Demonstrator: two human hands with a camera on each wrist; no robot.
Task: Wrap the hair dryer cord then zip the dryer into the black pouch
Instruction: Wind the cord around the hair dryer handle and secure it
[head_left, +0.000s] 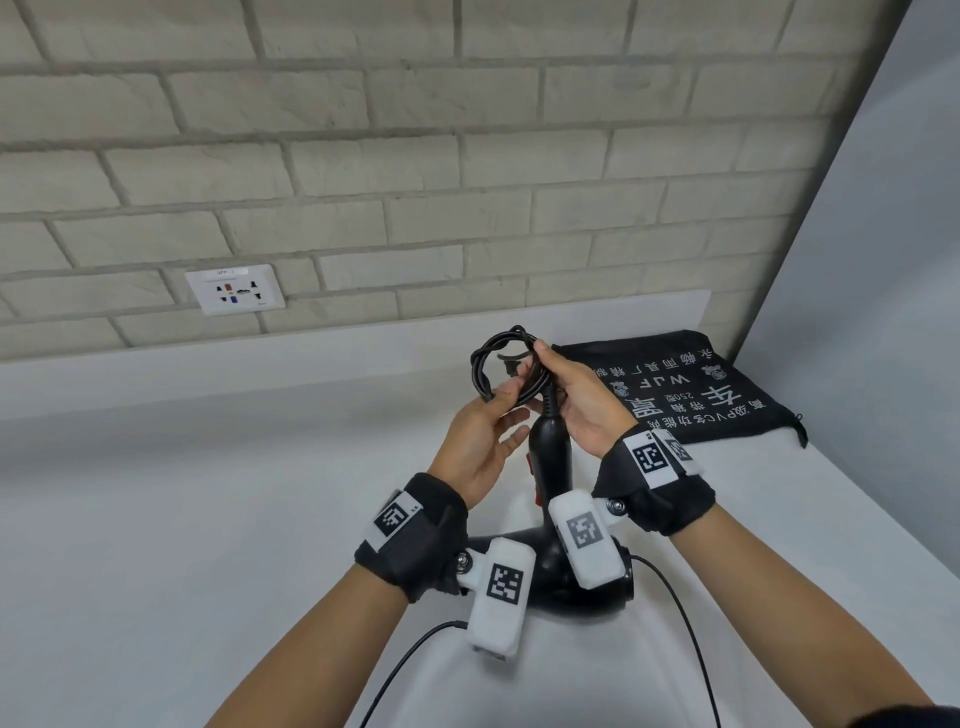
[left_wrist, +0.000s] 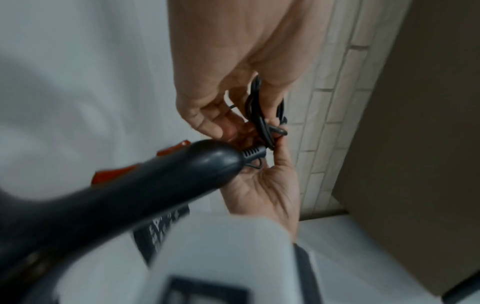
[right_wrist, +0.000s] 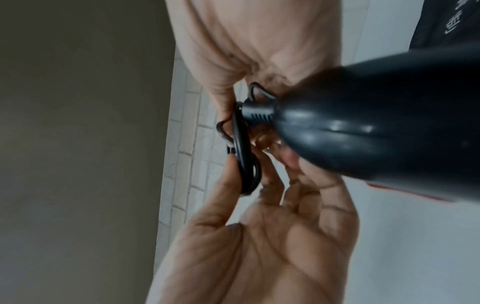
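The black hair dryer (head_left: 550, 457) stands on the white counter with its handle (left_wrist: 155, 185) pointing up and away from me. Its black cord (head_left: 488, 358) is gathered into a small coil just above the handle's end. My left hand (head_left: 511, 402) pinches the coil's near side between thumb and forefinger, its other fingers loose. My right hand (head_left: 540, 364) grips the coil's far right side with curled fingers. In the right wrist view the cord (right_wrist: 241, 164) leaves the handle (right_wrist: 376, 123) through a ribbed collar. The black pouch (head_left: 701, 395) with white print lies flat at the back right.
A white counter (head_left: 208, 519) runs under a pale brick wall with a wall socket (head_left: 235, 289) at the left. A grey side panel (head_left: 883, 260) closes the right. Thin black wires (head_left: 680, 613) from the wrist cameras trail toward me.
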